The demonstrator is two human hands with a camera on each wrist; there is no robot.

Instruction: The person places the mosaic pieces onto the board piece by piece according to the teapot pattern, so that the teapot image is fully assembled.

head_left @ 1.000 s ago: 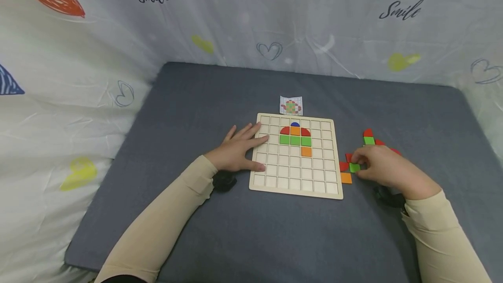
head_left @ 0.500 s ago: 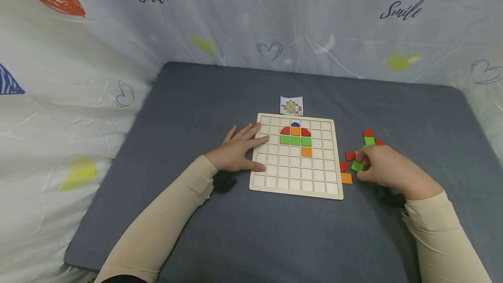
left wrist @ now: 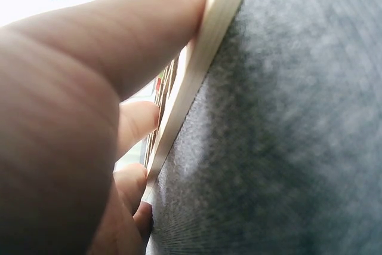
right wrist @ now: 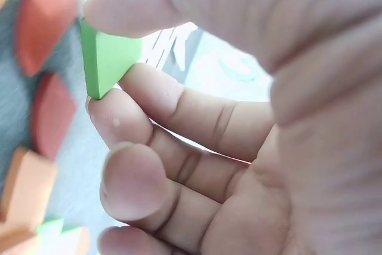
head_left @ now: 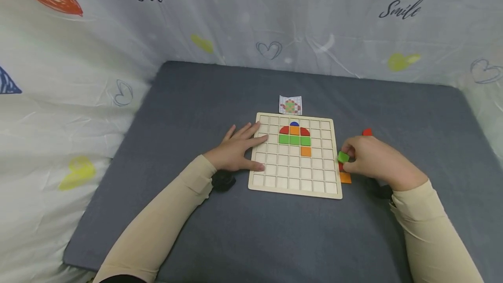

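My right hand (head_left: 369,160) pinches a green square tile (head_left: 343,157) between thumb and fingertips, just beyond the right edge of a wooden grid board (head_left: 275,182). In the right wrist view the green tile (right wrist: 107,58) stands on edge between the thumb and two fingers. My left hand (head_left: 237,150) rests spread on the board's left edge, its thumb (left wrist: 149,22) lying over the wooden rim (left wrist: 191,82). Set in the grid are a blue half-round (head_left: 294,124), red quarter-rounds (head_left: 284,130) flanking an orange square (head_left: 294,130), a row of green squares (head_left: 294,139), and another orange square (head_left: 305,151).
A small printed card (head_left: 290,105) with a coloured pattern lies behind the board. Right of the board are an orange tile (head_left: 346,178), a red tile (head_left: 367,132) and several more partly hidden under the right hand. A grey cloth covers the table (head_left: 220,86).
My right hand has lifted the green square from the loose tiles and moved it left to the board's right edge. The left hand stays on the board.
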